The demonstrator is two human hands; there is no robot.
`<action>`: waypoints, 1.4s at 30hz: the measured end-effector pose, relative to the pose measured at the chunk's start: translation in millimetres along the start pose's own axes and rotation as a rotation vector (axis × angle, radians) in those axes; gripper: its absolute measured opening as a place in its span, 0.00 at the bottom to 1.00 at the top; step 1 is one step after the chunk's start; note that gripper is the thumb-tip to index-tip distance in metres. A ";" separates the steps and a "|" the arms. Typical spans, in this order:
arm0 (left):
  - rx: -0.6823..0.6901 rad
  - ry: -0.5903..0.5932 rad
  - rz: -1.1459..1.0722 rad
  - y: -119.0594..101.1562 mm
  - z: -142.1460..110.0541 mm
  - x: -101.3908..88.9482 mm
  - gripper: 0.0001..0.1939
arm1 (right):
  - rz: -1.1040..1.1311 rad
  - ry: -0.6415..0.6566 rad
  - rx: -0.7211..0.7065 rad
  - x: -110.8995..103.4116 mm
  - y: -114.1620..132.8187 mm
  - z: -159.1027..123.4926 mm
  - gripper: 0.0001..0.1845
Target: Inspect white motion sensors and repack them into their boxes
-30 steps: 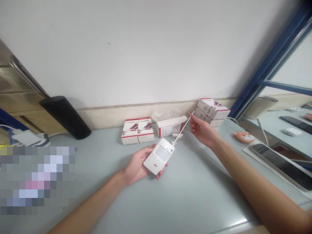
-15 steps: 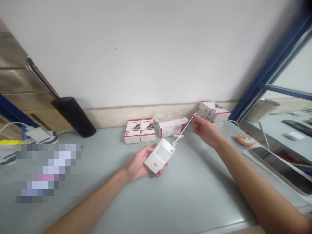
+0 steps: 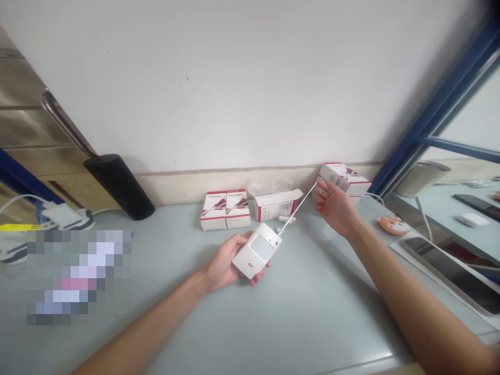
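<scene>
- The white motion detector (image 3: 254,253) is held above the counter (image 3: 304,323), tilted, window side up, in the left hand (image 3: 224,264), which is wrapped around its lower body.
- It looks light, with a stiff, smooth plastic shell that may slip a little; the side edges seem the best hold, keeping off the pale window.
- The thin telescopic antenna (image 3: 297,210) is extended and probably the fragile part, easily bent by sideways force.
- The right hand (image 3: 336,209) has curled fingers at the antenna's tip; I cannot tell whether they pinch it.
- A small red mark on the detector is unreadable.
- The red-edged cartons (image 3: 214,211) bear print too small to read.
</scene>
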State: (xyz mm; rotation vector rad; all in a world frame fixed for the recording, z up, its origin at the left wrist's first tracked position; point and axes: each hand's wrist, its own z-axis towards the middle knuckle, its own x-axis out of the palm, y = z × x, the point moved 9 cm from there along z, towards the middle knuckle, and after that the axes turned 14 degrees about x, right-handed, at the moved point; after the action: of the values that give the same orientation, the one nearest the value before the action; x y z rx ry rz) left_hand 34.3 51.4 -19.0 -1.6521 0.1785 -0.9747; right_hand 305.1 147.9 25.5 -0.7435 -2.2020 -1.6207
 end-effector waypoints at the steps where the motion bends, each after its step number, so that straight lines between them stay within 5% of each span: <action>1: 0.006 -0.003 -0.005 0.0 0.1 -0.8 0.22 | 0.002 0.016 0.026 1.2 -2.2 -0.1 0.10; 6: -0.013 -0.026 -0.047 3.6 2.5 -5.4 0.22 | 0.036 0.130 0.139 11.5 -13.7 -2.5 0.13; 17: -0.081 -0.099 -0.185 2.9 0.9 -5.6 0.25 | 0.019 0.077 0.130 15.2 -17.2 -4.7 0.11; 23: -0.020 -0.237 -0.290 -4.2 -0.7 -13.8 0.20 | 0.014 0.003 0.105 3.5 -13.2 -0.4 0.10; 31: -0.084 -0.033 -0.145 5.4 0.8 -2.3 0.22 | -0.042 0.132 0.105 18.8 -16.5 -6.9 0.12; 38: -0.046 -0.307 -0.359 -3.7 -0.6 -22.0 0.20 | -0.025 0.128 0.115 19.0 -18.6 -6.6 0.12; 42: -0.062 -0.226 -0.270 -2.6 -0.2 -16.9 0.21 | -0.050 0.126 0.122 17.3 -22.7 -3.4 0.12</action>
State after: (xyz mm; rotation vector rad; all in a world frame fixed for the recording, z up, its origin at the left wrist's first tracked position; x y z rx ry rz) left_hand 22.4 62.0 -25.2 -1.8616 -0.1719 -0.9798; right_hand 277.8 143.5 17.9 -0.5424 -2.2217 -1.4964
